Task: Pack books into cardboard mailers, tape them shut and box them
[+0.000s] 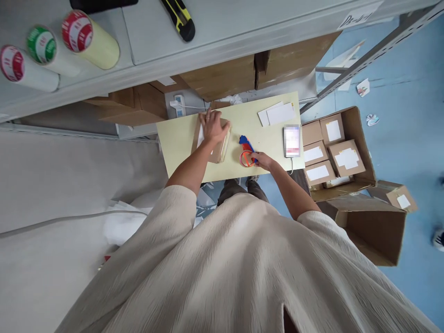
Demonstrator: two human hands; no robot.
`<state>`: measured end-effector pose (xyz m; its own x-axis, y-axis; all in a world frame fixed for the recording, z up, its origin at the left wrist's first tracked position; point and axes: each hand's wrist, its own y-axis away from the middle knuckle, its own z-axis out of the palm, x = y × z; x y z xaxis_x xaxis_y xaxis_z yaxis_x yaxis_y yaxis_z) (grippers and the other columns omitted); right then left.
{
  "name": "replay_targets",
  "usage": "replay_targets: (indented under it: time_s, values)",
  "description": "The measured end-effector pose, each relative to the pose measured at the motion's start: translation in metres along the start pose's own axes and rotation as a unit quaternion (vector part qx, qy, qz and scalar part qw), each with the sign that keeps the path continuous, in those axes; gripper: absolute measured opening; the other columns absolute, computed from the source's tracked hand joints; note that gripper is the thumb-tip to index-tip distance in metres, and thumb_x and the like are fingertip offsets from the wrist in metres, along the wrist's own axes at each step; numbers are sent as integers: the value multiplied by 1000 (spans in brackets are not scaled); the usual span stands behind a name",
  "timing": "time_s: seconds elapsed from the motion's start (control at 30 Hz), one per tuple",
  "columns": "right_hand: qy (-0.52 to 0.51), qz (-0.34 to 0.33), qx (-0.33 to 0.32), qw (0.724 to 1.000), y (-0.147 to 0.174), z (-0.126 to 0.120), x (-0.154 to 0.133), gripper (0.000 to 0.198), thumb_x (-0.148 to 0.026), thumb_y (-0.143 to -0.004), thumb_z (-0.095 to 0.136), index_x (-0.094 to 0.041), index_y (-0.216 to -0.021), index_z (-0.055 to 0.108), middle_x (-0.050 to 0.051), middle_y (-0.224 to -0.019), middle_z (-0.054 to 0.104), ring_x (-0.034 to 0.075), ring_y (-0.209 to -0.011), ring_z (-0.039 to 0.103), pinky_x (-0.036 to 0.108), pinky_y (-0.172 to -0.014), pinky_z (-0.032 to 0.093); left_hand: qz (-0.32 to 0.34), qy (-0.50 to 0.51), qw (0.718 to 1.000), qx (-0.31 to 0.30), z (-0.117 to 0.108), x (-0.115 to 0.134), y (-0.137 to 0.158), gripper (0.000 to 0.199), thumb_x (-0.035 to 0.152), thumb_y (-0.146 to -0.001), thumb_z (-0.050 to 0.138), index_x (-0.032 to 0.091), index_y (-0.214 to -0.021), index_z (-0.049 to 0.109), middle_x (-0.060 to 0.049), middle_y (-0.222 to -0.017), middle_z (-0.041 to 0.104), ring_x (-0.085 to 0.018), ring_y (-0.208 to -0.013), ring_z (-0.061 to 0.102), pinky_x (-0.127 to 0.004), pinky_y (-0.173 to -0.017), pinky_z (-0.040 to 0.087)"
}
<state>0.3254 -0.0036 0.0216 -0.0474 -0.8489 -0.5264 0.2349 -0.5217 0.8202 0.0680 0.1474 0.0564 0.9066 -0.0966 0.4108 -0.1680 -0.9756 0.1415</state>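
Note:
A small brown cardboard box point(217, 150) with a white label lies on the pale yellow tabletop point(180, 143). From above, my left hand point(212, 127) grips its far part, fingers bent over the top and thumb at the right side. Clear or pale tape seems to run along the box's right side. To the right of the box, my right hand point(263, 161) is closed around the handle of a blue and orange tape dispenser point(247, 150). A roll of tape sits in the dispenser, which is apart from the box.
White cards point(277, 114) and a phone-like device point(292, 141) with a cable lie on the table's right. Beyond stands an open carton point(364, 152) of small labelled boxes. Tape rolls point(100, 46) and a utility knife point(180, 21) rest on the shelf above.

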Motion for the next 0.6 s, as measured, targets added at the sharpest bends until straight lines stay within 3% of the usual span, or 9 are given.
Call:
replay_targets:
  time_s: [0.17,0.3,0.37,0.47,0.6]
  values:
    - [-2,20,16,1000,23,-7,25,39,-44,-67,95,-23,-91,72,2,-82,67,19,-80,57,31,-69,46,-177,61,978,93,10,-12,-29,60,61,-113,59,22,-159,64,-16,-175,62,-35,-187,11,-74,-149,0]
    - [25,9,33,999,19,-6,23,40,-47,-67,94,-24,-88,70,-1,-76,62,18,-78,54,31,-71,44,-212,73,969,101,6,-9,-34,63,61,-118,51,17,-162,60,-20,-184,51,-36,-187,9,-73,-149,-6]
    - [29,14,25,999,17,-5,19,40,-48,-66,93,-24,-88,69,-1,-76,61,18,-78,53,31,-70,43,-163,50,982,81,-5,-10,-22,67,66,-115,54,24,-166,58,-17,-189,44,-35,-187,9,-68,-151,-1]
    - [21,20,22,999,17,-4,15,40,-47,-66,93,-24,-90,70,-1,-78,62,18,-79,54,32,-70,43,1,4,1000,-8,-25,-16,10,84,71,-107,62,27,-177,49,-15,-196,33,-37,-188,6,-67,-152,5]
    - [17,11,25,999,21,-4,13,38,-44,-66,93,-24,-89,71,0,-77,63,19,-77,53,32,-68,41,191,-28,968,-163,-38,-19,51,110,72,-94,77,23,-185,41,-18,-197,28,-43,-187,10,-68,-151,3]
